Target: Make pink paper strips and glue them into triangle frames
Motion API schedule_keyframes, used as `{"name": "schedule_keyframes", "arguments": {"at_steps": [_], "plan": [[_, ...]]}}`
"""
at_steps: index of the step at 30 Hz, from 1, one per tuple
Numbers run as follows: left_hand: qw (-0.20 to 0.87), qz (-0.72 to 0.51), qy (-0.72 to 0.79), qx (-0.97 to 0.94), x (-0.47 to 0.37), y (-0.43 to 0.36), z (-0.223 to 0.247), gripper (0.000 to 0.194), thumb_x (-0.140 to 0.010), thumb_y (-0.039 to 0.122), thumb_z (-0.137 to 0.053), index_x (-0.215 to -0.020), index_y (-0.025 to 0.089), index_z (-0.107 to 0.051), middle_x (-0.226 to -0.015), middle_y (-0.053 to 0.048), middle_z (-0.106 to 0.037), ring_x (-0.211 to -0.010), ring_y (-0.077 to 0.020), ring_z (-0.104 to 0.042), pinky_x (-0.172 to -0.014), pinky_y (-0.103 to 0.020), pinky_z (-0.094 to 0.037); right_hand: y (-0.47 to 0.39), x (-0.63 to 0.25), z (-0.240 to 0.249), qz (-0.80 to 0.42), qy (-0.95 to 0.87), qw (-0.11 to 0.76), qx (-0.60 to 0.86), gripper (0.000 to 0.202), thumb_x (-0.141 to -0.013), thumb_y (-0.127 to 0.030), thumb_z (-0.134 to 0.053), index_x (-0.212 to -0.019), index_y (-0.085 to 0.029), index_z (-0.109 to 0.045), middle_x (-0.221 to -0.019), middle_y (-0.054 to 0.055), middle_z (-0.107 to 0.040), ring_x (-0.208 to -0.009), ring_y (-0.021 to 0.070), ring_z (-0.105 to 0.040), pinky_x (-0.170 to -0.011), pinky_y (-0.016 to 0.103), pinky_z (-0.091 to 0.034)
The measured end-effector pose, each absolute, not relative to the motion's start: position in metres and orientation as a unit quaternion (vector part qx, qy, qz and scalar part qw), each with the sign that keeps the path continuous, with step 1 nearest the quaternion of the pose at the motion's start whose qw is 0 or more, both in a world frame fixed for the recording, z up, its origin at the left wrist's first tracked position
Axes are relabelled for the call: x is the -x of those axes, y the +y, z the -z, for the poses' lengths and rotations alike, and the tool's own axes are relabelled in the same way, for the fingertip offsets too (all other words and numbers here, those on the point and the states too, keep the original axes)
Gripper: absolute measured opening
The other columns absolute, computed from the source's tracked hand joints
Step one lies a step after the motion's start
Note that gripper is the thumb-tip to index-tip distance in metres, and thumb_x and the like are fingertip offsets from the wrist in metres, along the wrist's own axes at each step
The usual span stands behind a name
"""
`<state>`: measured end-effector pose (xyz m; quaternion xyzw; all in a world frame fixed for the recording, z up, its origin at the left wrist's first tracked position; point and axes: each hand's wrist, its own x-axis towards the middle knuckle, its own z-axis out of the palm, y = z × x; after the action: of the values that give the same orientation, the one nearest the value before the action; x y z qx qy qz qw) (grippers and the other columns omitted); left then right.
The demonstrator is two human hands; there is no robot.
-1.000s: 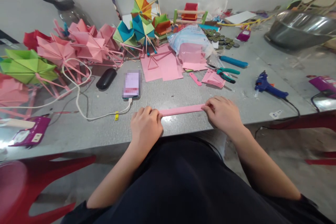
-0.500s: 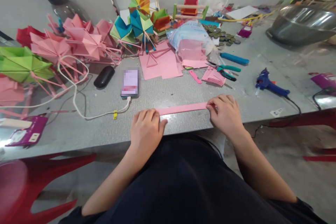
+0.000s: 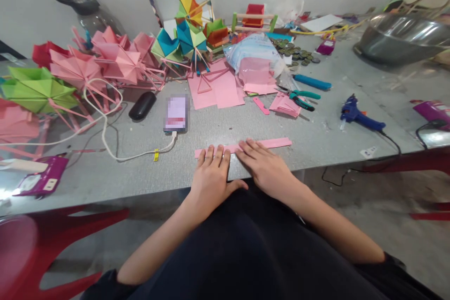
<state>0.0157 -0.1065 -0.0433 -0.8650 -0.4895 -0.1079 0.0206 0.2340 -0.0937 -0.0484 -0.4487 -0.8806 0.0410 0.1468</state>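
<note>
A long, narrow strip of folded pink paper (image 3: 274, 143) lies flat on the grey table (image 3: 168, 164) near its front edge. My left hand (image 3: 213, 178) rests palm down with its fingers spread, the fingertips pressing on the left part of the strip. Beside it, my right hand (image 3: 263, 164) lies flat too, its outstretched fingers on the middle of the strip. Both ends of the paper show past the hands. Neither hand grips anything.
A phone (image 3: 176, 112) on a white cable and a black case (image 3: 142, 106) lie to the left. Pink paper sheets (image 3: 228, 91), green-handled pliers (image 3: 304, 98) and a blue glue gun (image 3: 358, 115) are behind and right. Pink paper wheels (image 3: 119, 63) stand back left; a metal bowl (image 3: 397, 42) stands back right.
Both hands have come together from the strip's two ends to its middle. Their fingers have gone from curled at the ends to spread flat on the paper.
</note>
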Motion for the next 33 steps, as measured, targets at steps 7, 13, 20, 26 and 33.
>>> {"name": "schedule_keyframes", "arguments": {"at_steps": [7, 13, 20, 26, 33], "plan": [[0.010, 0.093, -0.495, 0.864, -0.013, -0.106, 0.043, 0.099, -0.088, 0.077, -0.069, -0.151, 0.002, -0.057, -0.154, -0.032, -0.058, -0.147, -0.0499, -0.052, -0.121, -0.066, -0.041, -0.100, -0.211, 0.042, -0.037, -0.873, 0.147, 0.464, 0.052, -0.109, -0.038, -0.048, -0.151, -0.012, -0.063, -0.155, 0.018, -0.061, -0.148, 0.0314, -0.057, -0.125, 0.050, -0.045], [0.012, 0.100, -0.495, 0.863, -0.015, -0.105, 0.042, 0.107, -0.086, 0.085, -0.059, -0.149, -0.001, -0.058, -0.152, -0.033, -0.059, -0.146, -0.0494, -0.053, -0.121, -0.063, -0.042, -0.112, -0.253, 0.044, 0.005, -0.789, 0.116, 0.603, 0.072, -0.107, -0.062, -0.046, -0.150, -0.007, -0.062, -0.153, 0.025, -0.061, -0.143, 0.0385, -0.060, -0.117, 0.056, -0.050], [0.015, 0.133, -0.507, 0.851, -0.010, -0.100, 0.032, 0.047, -0.109, 0.046, -0.054, -0.137, 0.011, -0.069, -0.143, -0.022, -0.069, -0.134, -0.0379, -0.063, -0.111, -0.052, -0.051, -0.114, -0.289, 0.043, 0.092, -0.765, 0.094, 0.631, 0.060, -0.111, -0.051, -0.043, -0.138, -0.005, -0.069, -0.146, 0.026, -0.067, -0.137, 0.0399, -0.062, -0.115, 0.057, -0.046], [0.033, 0.079, -0.505, 0.859, -0.010, -0.083, 0.013, 0.024, -0.102, 0.011, -0.055, -0.099, 0.019, -0.077, -0.099, -0.011, -0.075, -0.097, -0.0288, -0.067, -0.079, -0.040, -0.051, -0.098, -0.280, 0.030, 0.124, -0.784, 0.141, 0.591, 0.029, -0.107, -0.030, -0.055, -0.100, -0.018, -0.080, -0.117, 0.015, -0.077, -0.106, 0.0319, -0.065, -0.091, 0.045, -0.046], [0.046, 0.070, -0.494, 0.866, -0.013, -0.072, 0.015, 0.025, -0.099, 0.007, -0.052, -0.092, 0.016, -0.074, -0.093, -0.010, -0.074, -0.092, -0.0283, -0.066, -0.076, -0.040, -0.047, -0.080, -0.280, 0.029, 0.080, -0.831, 0.125, 0.536, 0.027, -0.106, -0.027, -0.056, -0.089, -0.020, -0.076, -0.089, 0.008, -0.073, -0.084, 0.0230, -0.061, -0.076, 0.037, -0.039]]}}
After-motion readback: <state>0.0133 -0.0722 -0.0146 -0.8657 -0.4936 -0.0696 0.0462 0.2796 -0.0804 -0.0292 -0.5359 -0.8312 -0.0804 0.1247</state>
